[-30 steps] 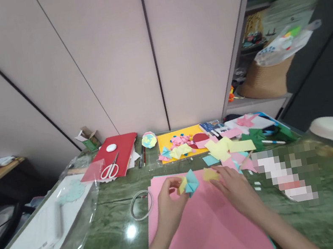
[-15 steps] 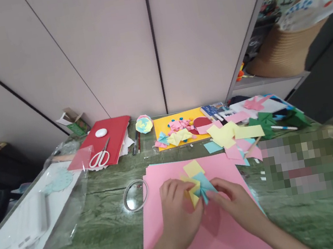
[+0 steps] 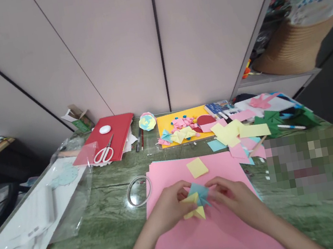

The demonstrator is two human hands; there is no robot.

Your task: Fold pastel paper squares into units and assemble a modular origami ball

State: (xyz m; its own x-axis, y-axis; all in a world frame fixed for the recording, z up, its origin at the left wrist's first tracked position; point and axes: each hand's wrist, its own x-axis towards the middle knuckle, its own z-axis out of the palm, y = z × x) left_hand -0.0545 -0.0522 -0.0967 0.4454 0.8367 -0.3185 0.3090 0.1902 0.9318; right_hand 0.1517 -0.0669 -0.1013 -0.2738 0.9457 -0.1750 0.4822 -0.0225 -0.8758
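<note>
Your left hand and right hand pinch a small folded blue-and-yellow paper piece — blue pleats creased, yellow flaps pointed — over a flat pink paper sheet.

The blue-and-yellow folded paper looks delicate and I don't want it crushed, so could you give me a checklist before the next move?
1. Left hand on the yellow part: ok, gripping it.
2. Right hand on the blue part: ok, at its edge.
3. Both parts firmly joined: cannot tell, the join is partly hidden.
4. Loose yellow square out of the way: ok, on the pink sheets beyond the hands.
5. Scissors clear of both hands: ok, blades over the red folder.
</note>
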